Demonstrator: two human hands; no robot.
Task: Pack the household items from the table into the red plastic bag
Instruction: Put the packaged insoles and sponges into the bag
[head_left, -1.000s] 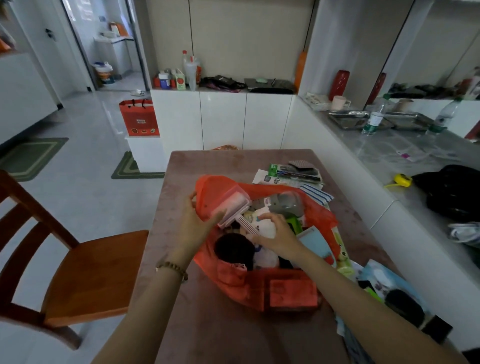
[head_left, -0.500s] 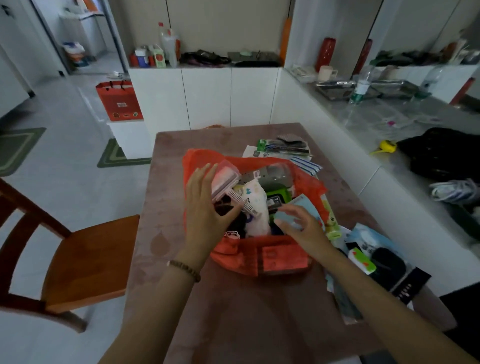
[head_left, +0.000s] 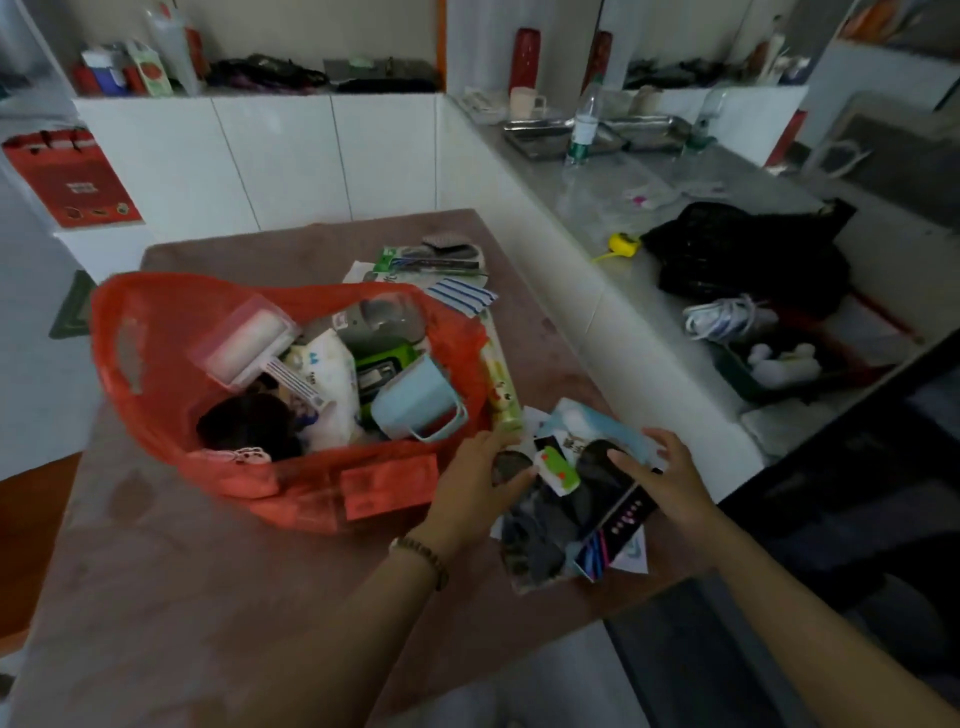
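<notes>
The red plastic bag (head_left: 156, 332) stands open on the brown table (head_left: 208, 571). Inside it are a lint roller (head_left: 249, 340), a white wipes packet (head_left: 327, 374), a green item (head_left: 382, 364) and a light blue mug (head_left: 415, 400). Just right of the bag lies a pile of flat packets (head_left: 566, 514) with a small white and green item (head_left: 558, 467) on top. My left hand (head_left: 478, 483) grips the pile's left edge. On the far right side, my right hand (head_left: 660, 467) closes over it on a blue packet (head_left: 582, 421). A yellow-green tube (head_left: 501, 384) leans against the bag.
Behind the bag lie a green-carded pack (head_left: 431, 260) and a striped cloth (head_left: 460, 296). A grey counter (head_left: 597, 197) runs along the table's right side, carrying a black bag (head_left: 748, 254) and a yellow tape measure (head_left: 623, 244). A wooden chair (head_left: 26, 545) stands at the left.
Both hands have left the bag and moved right, onto the pile of packets. The blue mug now lies inside the bag.
</notes>
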